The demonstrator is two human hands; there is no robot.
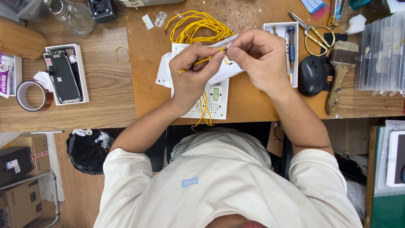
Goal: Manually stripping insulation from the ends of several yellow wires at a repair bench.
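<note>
Head view: centre frame, the left hand [192,69] and right hand [257,57] are both closed, pinching the yellow wire [198,25] between fingertips, probably its end; its coil lies upper centre. White perforated board [215,103] sits beneath, near the desk's front edge; black mouse [312,76] crowds the right

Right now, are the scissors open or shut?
Shut: the scissors lie flat on the desk with blades together and gold handles side by side.

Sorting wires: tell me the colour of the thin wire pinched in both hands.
Yellow thin wire, clearest in the head view.
</note>
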